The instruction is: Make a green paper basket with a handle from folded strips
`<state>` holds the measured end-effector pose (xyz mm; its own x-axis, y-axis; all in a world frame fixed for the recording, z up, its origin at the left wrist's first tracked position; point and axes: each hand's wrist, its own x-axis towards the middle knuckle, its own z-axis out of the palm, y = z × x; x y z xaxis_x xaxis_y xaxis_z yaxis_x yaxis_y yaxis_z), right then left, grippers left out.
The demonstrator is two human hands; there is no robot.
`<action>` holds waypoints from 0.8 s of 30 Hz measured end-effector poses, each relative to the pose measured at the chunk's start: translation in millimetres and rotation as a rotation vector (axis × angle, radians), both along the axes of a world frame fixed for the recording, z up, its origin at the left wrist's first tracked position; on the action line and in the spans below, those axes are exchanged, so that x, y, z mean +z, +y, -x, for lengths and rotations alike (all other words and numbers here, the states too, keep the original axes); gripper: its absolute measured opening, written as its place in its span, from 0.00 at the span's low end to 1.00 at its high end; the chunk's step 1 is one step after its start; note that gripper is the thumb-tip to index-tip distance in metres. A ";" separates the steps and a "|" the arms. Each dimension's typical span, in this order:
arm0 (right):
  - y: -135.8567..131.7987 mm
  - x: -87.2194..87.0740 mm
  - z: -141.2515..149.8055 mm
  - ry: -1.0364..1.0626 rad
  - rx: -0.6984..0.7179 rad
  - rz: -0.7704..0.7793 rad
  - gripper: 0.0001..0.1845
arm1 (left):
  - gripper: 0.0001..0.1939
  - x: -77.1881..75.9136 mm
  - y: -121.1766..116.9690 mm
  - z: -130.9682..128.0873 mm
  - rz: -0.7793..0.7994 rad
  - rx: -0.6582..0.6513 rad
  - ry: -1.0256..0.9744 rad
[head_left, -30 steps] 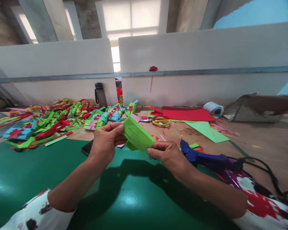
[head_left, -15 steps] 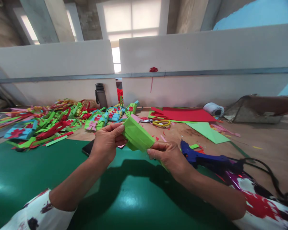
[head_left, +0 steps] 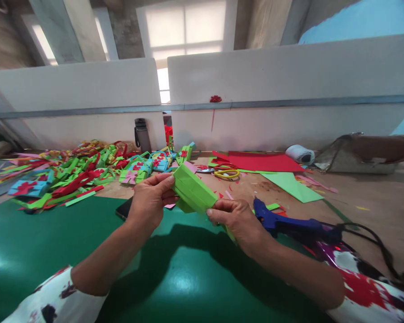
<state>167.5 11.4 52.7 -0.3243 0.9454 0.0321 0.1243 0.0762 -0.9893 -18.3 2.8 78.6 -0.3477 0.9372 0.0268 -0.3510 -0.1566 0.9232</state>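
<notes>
A folded light-green paper piece [head_left: 195, 190], box-like and tilted down to the right, is held in the air over the green mat [head_left: 175, 278]. My left hand [head_left: 150, 197] pinches its upper left end between thumb and fingers. At its lower right end, my right hand [head_left: 235, 220] grips a corner, and a narrow green strip shows below that palm. Just right of my right hand lies a blue glue gun [head_left: 286, 220]. The edge of a black phone-like object [head_left: 124, 208] shows behind my left wrist.
Paper strips [head_left: 77, 172] and small decorated paper baskets [head_left: 136, 169] heap up at the left. Behind my hands lie yellow-handled scissors [head_left: 227, 172], red sheets [head_left: 262, 161] and a green sheet [head_left: 296, 186]. A bottle [head_left: 142, 136], a white roll [head_left: 299, 154] and a handbag [head_left: 366, 152] stand farther back.
Both hands keep their hold on the green paper with almost no movement. The whole view has shifted very slightly.
</notes>
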 end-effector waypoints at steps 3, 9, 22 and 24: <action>0.6 -1.2 -0.2 0.010 -0.003 0.012 0.10 | 0.14 -2.0 1.5 -0.7 -0.009 0.018 0.019; 0.0 0.5 1.8 0.028 -0.021 0.041 0.09 | 0.14 -2.1 2.0 -3.4 -0.019 0.043 0.018; 2.6 4.6 0.9 0.063 -0.095 0.122 0.10 | 0.13 0.9 -15.7 -12.3 0.036 -0.074 0.033; 3.0 6.3 0.8 0.064 -0.104 0.118 0.11 | 0.09 -4.2 -17.8 -15.2 0.077 -0.147 0.024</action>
